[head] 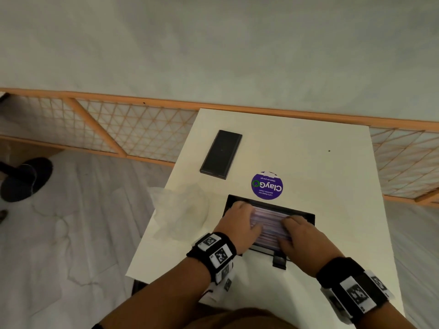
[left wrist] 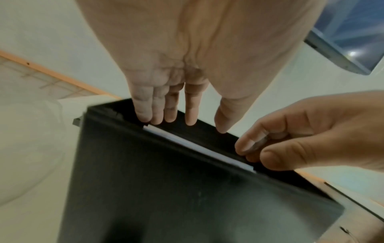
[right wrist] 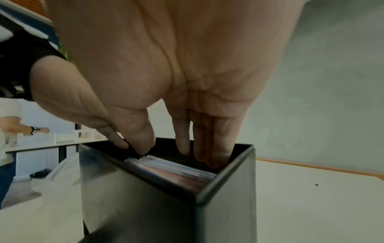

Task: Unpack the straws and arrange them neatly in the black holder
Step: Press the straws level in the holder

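The black holder (head: 310, 216) stands open-topped on the white table, filled with pink and white wrapped straws (head: 269, 223). My left hand (head: 247, 218) reaches in at the holder's left end with its fingers straight on the straws. My right hand (head: 291, 230) presses on them at the right end. In the left wrist view the left fingertips (left wrist: 169, 117) point down behind a white straw (left wrist: 197, 148) at the holder's front wall (left wrist: 166, 189). In the right wrist view the right fingertips (right wrist: 209, 162) touch the stacked straws (right wrist: 172, 171) inside the holder (right wrist: 135, 197).
A flat black lid (head: 221, 154) lies at the table's far left. A round purple sticker (head: 267, 185) sits just behind the holder. Crumpled clear plastic packaging (head: 180, 210) lies over the table's left edge. A wood lattice rail (head: 118, 129) runs behind. Another person (right wrist: 8, 139) stands far off.
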